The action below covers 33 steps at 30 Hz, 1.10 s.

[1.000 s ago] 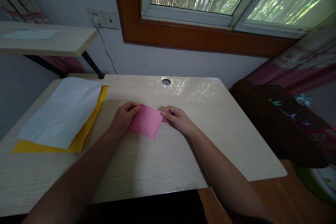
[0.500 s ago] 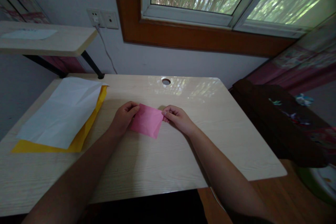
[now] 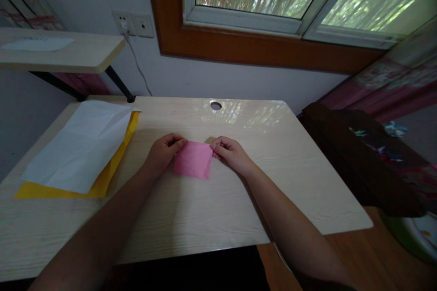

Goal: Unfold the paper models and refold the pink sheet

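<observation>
Pink paper [image 3: 193, 160], folded into a small rectangle, sits at the middle of the pale wooden desk [image 3: 211, 209], and both hands are on it. The left hand [image 3: 163, 153] comes in from the left side, fingers curled, pinching the paper's upper left corner between thumb and fingertips. The right hand [image 3: 230, 154] mirrors it on the other side, fingers bunched tight and gripping the upper right corner. The paper's lower edge lies close to the desk surface; whether it rests flat I cannot tell. Off to the left, well apart from the hands, a white sheet [image 3: 82, 145] lies on top of a yellow sheet [image 3: 102, 182], whose edges peek out along the near and right sides. Beyond the hands, near the desk's far edge, there's a round cable hole [image 3: 215, 106].
</observation>
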Motion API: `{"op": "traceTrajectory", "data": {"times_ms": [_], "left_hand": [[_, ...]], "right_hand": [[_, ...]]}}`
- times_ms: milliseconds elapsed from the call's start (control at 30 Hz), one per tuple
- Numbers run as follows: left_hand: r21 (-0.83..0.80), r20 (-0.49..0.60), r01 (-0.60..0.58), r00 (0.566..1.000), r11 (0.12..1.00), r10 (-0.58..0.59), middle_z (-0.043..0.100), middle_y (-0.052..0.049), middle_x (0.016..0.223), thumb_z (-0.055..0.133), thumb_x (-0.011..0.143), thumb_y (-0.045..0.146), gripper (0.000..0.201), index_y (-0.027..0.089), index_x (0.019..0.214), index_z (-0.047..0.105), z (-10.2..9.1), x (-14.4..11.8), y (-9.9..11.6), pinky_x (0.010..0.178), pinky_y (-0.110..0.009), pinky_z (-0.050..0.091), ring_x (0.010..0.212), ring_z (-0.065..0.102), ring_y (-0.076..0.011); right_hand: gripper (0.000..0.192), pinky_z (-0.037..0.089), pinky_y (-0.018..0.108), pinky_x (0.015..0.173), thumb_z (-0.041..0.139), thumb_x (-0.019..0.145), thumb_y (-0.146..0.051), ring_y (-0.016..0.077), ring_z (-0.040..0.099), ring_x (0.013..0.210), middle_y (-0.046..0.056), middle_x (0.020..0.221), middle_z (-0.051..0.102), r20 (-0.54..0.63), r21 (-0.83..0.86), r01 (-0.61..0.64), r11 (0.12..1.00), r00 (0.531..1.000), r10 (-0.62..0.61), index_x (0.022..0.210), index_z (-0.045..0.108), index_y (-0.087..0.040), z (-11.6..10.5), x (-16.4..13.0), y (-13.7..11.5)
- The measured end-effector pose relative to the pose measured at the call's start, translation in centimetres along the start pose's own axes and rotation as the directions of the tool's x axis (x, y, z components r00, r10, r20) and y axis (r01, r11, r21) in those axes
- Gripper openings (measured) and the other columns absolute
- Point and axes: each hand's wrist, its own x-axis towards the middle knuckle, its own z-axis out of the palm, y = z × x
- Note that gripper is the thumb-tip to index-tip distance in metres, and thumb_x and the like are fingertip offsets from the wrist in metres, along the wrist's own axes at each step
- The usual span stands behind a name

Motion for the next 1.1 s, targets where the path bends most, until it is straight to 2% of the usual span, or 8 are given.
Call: {"op": "traceTrajectory", "data": {"times_ms": [333, 533, 633, 1100], "left_hand": [[-0.045, 0.02, 0.028, 0.999, 0.999, -0.027, 0.073, -0.003, 0.086, 0.076, 0.079, 0.046, 0.032, 0.018, 0.093, 0.074, 0.11, -0.06, -0.14, 0.076, -0.028, 0.051, 0.08, 0.065, -0.0174], [-0.044, -0.021, 0.02, 1.0, 0.999, -0.021, 0.074, -0.004, 0.085, 0.076, 0.079, 0.046, 0.032, 0.017, 0.092, 0.074, 0.13, -0.1, 0.1, 0.076, -0.03, 0.054, 0.079, 0.066, -0.0181], [-0.061, -0.029, 0.015, 0.999, 0.998, -0.017, 0.074, -0.005, 0.087, 0.076, 0.078, 0.048, 0.034, 0.017, 0.093, 0.075, 0.13, -0.11, 0.12, 0.077, -0.031, 0.055, 0.079, 0.067, -0.0187], [-0.05, -0.023, -0.022, 1.0, 0.999, 0.021, 0.073, -0.005, 0.088, 0.074, 0.079, 0.05, 0.037, 0.017, 0.095, 0.072, 0.32, -0.27, -0.05, 0.079, -0.032, 0.056, 0.081, 0.067, -0.019]], "right_hand": [[0.032, 0.034, 0.026, 0.057, 0.07, 0.084, -0.05, 0.0115, 0.043, 0.061, -0.003, 0.068, 0.054, -0.131, -0.037, -0.005, 0.999, 0.991, 0.0, 0.08, 0.063, -0.019, -0.1, 0.12, -0.32], [0.029, 0.041, 0.026, 0.068, 0.068, 0.089, -0.049, 0.0139, 0.053, 0.074, 0.001, 0.082, 0.062, -0.084, -0.101, 0.063, 0.993, 0.994, -0.072, 0.086, 0.066, -0.02, -0.16, 0.17, -0.32], [0.03, 0.043, 0.027, 0.071, 0.069, 0.088, -0.05, 0.015, 0.056, 0.078, 0.002, 0.087, 0.065, -0.048, -0.112, 0.064, 0.992, 0.996, -0.07, 0.088, 0.068, -0.02, -0.08, 0.14, -0.49], [0.031, 0.041, 0.026, 0.066, 0.07, 0.086, -0.051, 0.0139, 0.052, 0.071, 0.0, 0.078, 0.06, -0.104, -0.072, 0.054, 0.996, 0.993, -0.061, 0.084, 0.067, -0.021, -0.17, 0.1, 0.23]]}}
